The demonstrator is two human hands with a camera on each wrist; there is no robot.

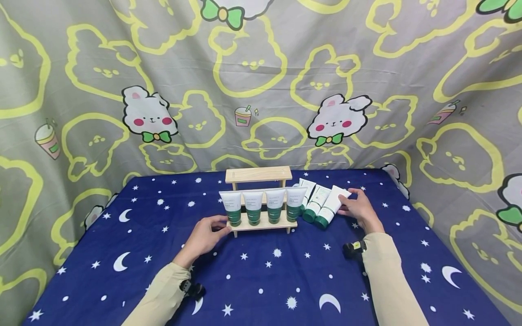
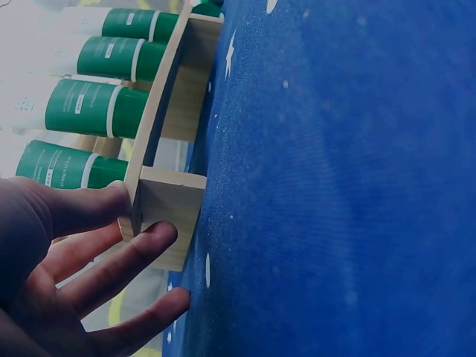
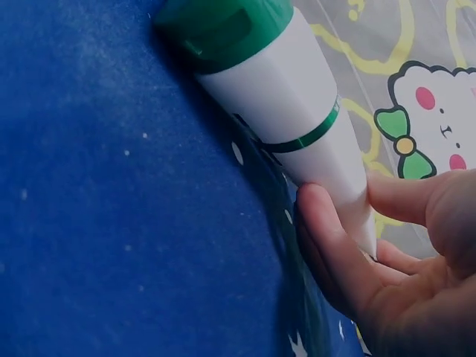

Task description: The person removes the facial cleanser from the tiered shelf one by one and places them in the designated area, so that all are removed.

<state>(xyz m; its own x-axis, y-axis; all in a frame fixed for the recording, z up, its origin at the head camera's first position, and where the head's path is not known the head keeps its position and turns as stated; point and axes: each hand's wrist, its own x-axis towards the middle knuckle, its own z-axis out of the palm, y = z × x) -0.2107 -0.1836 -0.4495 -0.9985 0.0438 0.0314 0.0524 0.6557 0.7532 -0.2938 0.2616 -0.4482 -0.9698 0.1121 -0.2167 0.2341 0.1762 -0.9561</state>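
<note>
A small wooden two-step rack (image 1: 261,225) stands on the table, with a row of several white-and-green squeeze tubes (image 1: 253,208) upright, caps down, on its lower step. At the rack's left end my left hand (image 1: 209,234) pinches the edge of that step, thumb on top and fingers at the side (image 2: 97,253). Right of the rack, white tubes with green caps lie side by side. My right hand (image 1: 360,209) grips the outermost squeeze tube (image 1: 332,206) by its flat end, between thumb and fingers, as the right wrist view shows (image 3: 312,134).
Two more tubes (image 1: 319,199) lie between the held one and the rack. The rack's upper step (image 1: 258,174) is bare wood. A dark blue cloth (image 1: 261,271) with stars and moons covers the table, and a patterned grey curtain (image 1: 261,108) hangs behind it.
</note>
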